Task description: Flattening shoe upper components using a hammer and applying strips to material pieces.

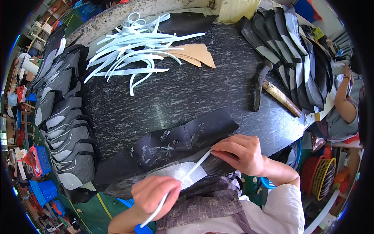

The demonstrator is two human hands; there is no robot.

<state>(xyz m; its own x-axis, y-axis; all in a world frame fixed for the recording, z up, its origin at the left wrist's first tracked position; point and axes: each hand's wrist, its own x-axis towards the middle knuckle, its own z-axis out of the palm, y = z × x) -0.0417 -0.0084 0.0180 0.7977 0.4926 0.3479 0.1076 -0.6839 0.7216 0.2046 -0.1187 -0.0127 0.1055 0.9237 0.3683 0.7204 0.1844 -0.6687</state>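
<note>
Lower centre of frame: left hand (155,194) & right hand (240,152) both pinching a thin white rubbery strip (186,174), stretching it w/ tension over a black shoe-upper piece (167,150) lying on the dark speckled worktable (167,93).

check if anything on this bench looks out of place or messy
Mostly orderly. The white strips lie in a loose tangle at the far side, unlike the neatly overlapped dark pieces. The hammer lies near the right edge.
</note>
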